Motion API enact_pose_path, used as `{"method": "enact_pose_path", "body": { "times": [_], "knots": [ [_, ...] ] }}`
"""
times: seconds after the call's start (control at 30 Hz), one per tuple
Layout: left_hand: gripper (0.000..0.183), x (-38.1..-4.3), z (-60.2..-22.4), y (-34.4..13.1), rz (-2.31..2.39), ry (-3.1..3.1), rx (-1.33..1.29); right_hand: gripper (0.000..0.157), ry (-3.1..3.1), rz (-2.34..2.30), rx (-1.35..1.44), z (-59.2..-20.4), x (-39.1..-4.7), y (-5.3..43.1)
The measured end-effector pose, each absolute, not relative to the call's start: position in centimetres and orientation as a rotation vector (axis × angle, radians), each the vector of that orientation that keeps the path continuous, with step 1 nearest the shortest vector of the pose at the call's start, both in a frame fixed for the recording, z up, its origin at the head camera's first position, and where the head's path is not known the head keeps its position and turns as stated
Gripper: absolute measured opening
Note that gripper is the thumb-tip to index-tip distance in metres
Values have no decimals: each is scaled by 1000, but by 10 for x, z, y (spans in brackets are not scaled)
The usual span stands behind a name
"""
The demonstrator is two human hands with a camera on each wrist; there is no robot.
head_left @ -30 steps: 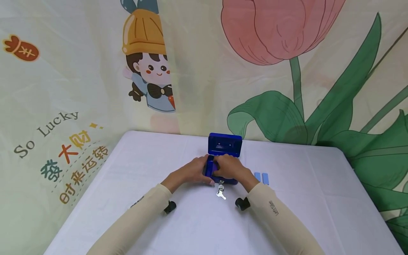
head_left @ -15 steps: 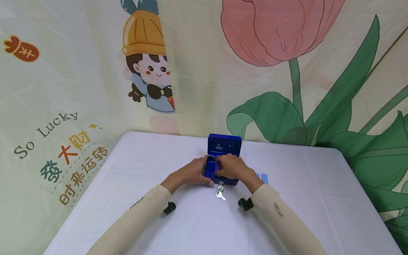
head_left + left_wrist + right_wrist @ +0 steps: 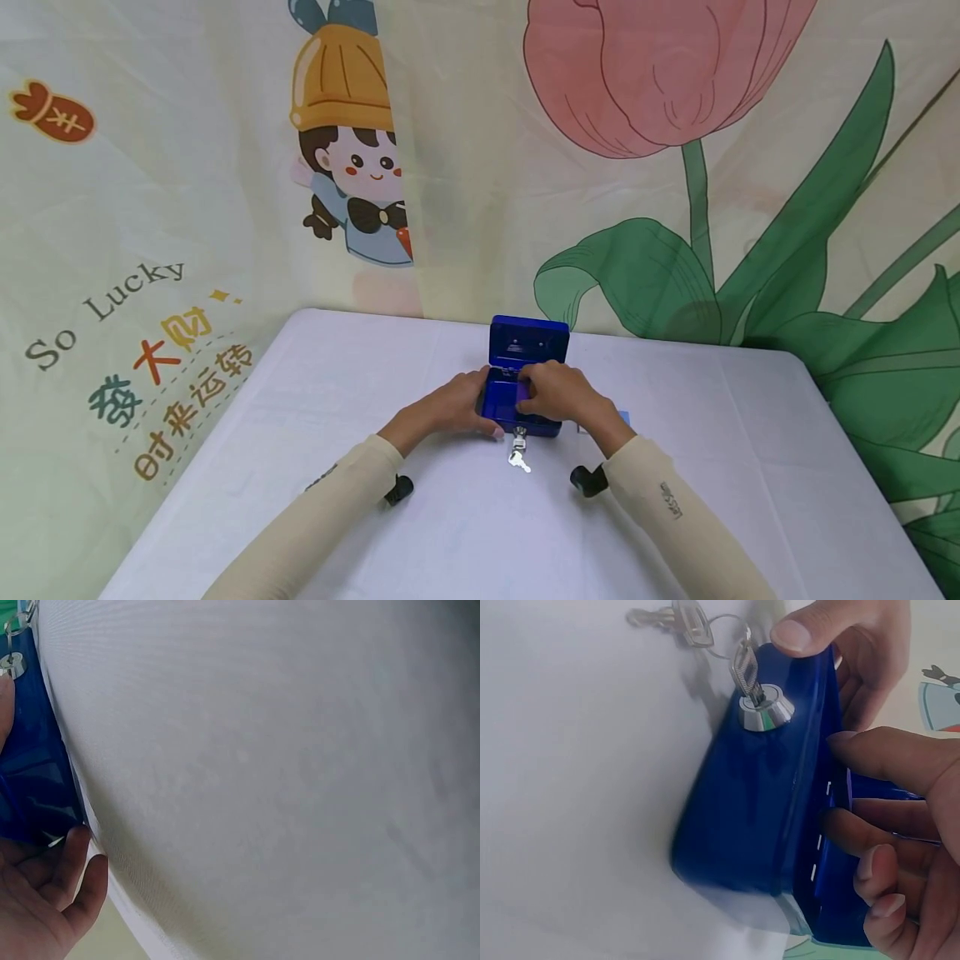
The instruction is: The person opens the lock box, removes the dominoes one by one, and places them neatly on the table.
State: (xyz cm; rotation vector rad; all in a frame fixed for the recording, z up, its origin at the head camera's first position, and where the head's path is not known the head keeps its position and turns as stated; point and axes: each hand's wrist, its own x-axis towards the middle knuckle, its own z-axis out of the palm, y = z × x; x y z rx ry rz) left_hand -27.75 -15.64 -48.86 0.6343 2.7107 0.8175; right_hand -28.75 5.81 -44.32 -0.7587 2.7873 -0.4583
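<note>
A small blue metal cash box point(image 3: 501, 408) stands on the table with its lid point(image 3: 529, 340) raised at the back. My left hand point(image 3: 459, 402) grips its left side, thumb at the front and fingers round the outside. In the right wrist view, a key point(image 3: 745, 669) sits in the round silver lock point(image 3: 766, 711), a second key point(image 3: 694, 622) hanging from its ring. My right hand point(image 3: 558, 392) reaches into the open box from the right. Between its thumb and fingers it pinches a thin purple piece point(image 3: 522, 392), mostly hidden by the hand.
A light blue strip point(image 3: 625, 418) lies right of the box, largely covered by my right wrist. The white-clothed table point(image 3: 720, 467) reaches back to a printed curtain point(image 3: 465, 167). A black wrist camera point(image 3: 588, 481) juts from my right sleeve.
My right hand has shifted rightward inside the box with the purple piece, uncovering more of the blue interior. Its wrist now covers most of the light blue strips. My left hand keeps still.
</note>
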Motion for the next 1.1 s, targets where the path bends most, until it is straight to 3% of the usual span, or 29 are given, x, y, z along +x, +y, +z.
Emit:
{"method": "enact_pose_path", "body": {
  "times": [1.1],
  "knots": [
    [111,-270,-488,-158,799,2718,635,51,2822,-420,-636,-436,-280,91]
  ]
}}
